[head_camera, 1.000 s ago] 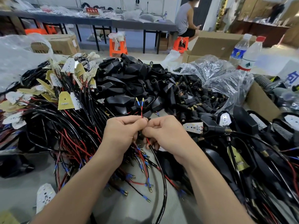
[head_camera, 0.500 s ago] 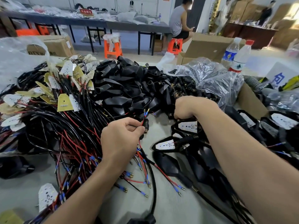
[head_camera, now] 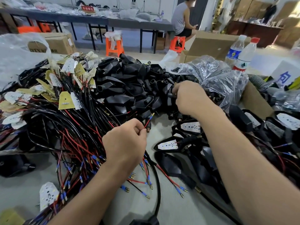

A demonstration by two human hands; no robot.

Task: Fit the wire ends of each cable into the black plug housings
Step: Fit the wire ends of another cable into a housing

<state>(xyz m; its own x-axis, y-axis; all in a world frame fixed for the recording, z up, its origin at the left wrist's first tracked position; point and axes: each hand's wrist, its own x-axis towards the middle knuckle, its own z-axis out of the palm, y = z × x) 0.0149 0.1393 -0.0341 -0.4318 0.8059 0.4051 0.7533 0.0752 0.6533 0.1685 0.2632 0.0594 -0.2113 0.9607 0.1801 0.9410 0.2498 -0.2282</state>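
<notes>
Blue-label water bottle, red-capped bottle side by side, beyond and right of right grip. Cardboard box left of them. Clear plastic bag just past that grip. Person on orange stool, far beyond.

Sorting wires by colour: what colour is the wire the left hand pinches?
The wire in the left hand is red, blue near its tip; head view.

The left hand pinches a red wire, its blue-sleeved end raised, while the right hand curls its fingers into the heap of black plug housings.
</notes>
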